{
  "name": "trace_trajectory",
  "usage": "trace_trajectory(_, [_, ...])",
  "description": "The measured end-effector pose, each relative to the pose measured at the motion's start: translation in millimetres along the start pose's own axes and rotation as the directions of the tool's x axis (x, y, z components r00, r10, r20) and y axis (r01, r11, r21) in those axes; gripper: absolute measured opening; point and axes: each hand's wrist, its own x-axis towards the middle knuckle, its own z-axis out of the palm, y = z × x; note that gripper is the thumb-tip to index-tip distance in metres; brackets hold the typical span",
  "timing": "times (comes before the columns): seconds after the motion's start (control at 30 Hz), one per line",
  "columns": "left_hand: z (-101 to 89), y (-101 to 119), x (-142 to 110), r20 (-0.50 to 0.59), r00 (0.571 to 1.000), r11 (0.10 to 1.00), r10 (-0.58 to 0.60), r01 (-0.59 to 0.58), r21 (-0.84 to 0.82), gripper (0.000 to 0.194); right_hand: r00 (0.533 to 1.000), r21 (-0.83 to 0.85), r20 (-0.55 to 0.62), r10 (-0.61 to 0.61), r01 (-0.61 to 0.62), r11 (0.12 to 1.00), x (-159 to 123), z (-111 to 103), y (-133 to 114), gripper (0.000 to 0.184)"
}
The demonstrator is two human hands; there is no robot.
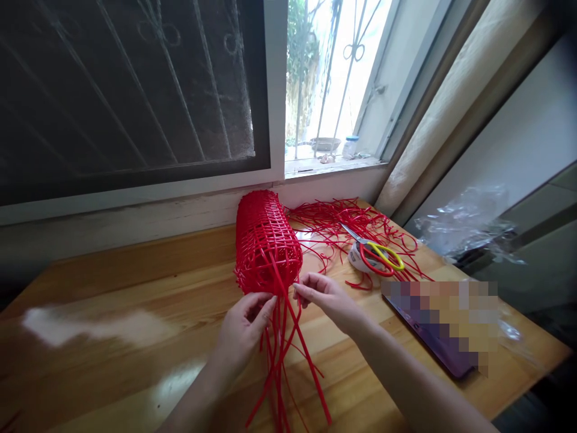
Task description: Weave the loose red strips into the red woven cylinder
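A red woven cylinder of plastic strips [267,240] lies on its side on the wooden table [135,300], its open end toward me. Loose red strips [288,367] trail from that end toward the table's near edge. My left hand [243,328] is curled with its fingertips on the strips at the rim. My right hand [327,297] pinches a red strip just right of the rim, thumb and finger pressed together.
A heap of loose red strips [347,219] lies behind, by the window sill. Scissors with red and yellow handles [376,252] rest on a white object. A flat dark device [433,337] lies at the right. Crumpled clear plastic [469,222] sits past the table's right edge.
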Motion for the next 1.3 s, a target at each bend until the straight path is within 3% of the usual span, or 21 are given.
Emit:
trace_trajectory(0.23, [7.0,7.8,5.5,0.026,0.998,0.990,-0.056,0.059,-0.131,0.028,0.985,0.053,0.077,-0.155,0.151,0.987,1.5,-0.6,6.6,0.028])
trace_trajectory(0.4, [-1.7,-1.7,6.0,-0.075,0.997,0.999,-0.016,0.013,-0.035,0.024,0.964,-0.205,0.113,-0.242,0.261,0.943,2.6,-10.3,12.8,0.020])
trace_trajectory(0.47, [-5.8,-3.1,4.5,-0.153,0.986,0.996,0.069,-0.060,0.062,0.023,0.961,-0.334,0.103,-0.257,0.277,0.901,3.7,-13.5,13.2,0.017])
trace_trajectory(0.53, [-9.7,1.2,3.7,-0.296,0.925,0.964,0.237,-0.188,0.187,0.027,0.957,-0.438,0.102,-0.271,0.288,0.852,6.9,-14.9,14.6,0.013])
trace_trajectory(0.6, [-13.6,12.0,5.9,-0.397,0.815,0.895,0.422,-0.305,0.324,0.031,0.954,-0.488,0.107,-0.280,0.296,0.821,12.7,-14.4,18.8,0.012])
trace_trajectory(0.63, [-15.7,19.6,8.7,-0.399,0.773,0.855,0.493,-0.346,0.387,0.031,0.951,-0.486,0.101,-0.292,0.303,0.819,16.4,-13.5,21.8,0.009])
trace_trajectory(0.67, [-18.1,28.2,12.9,-0.371,0.751,0.813,0.546,-0.368,0.451,0.028,0.948,-0.474,0.089,-0.307,0.311,0.824,20.4,-12.1,25.0,0.006])
trace_trajectory(0.73, [-23.1,46.3,25.2,-0.285,0.757,0.754,0.588,-0.387,0.530,0.024,0.938,-0.445,0.061,-0.342,0.332,0.832,28.4,-7.9,30.0,0.010])
trace_trajectory(0.8, [-28.3,62.1,41.4,-0.132,0.792,0.703,0.596,-0.435,0.562,0.022,0.930,-0.447,0.068,-0.361,0.352,0.823,34.9,-1.4,31.0,0.013])
trace_trajectory(0.93, [-37.2,74.0,71.9,0.254,0.834,0.586,0.491,-0.531,0.612,0.040,0.927,-0.570,0.130,-0.353,0.361,0.738,41.2,16.4,24.1,0.011])
trace_trajectory(1.0, [-41.9,69.0,79.3,0.353,0.847,0.549,0.398,-0.528,0.648,0.042,0.920,-0.627,0.159,-0.360,0.375,0.682,41.4,24.8,21.8,0.012])
trace_trajectory(1.13, [-56.9,49.8,74.8,0.370,0.867,0.571,0.334,-0.498,0.653,0.039,0.894,-0.629,0.252,-0.370,0.442,0.639,35.8,32.0,24.1,0.014])
trace_trajectory(1.3, [-80.2,32.1,56.6,0.240,0.909,0.696,0.340,-0.415,0.586,0.036,0.881,-0.635,0.355,-0.313,0.473,0.610,20.1,26.2,34.8,0.007])
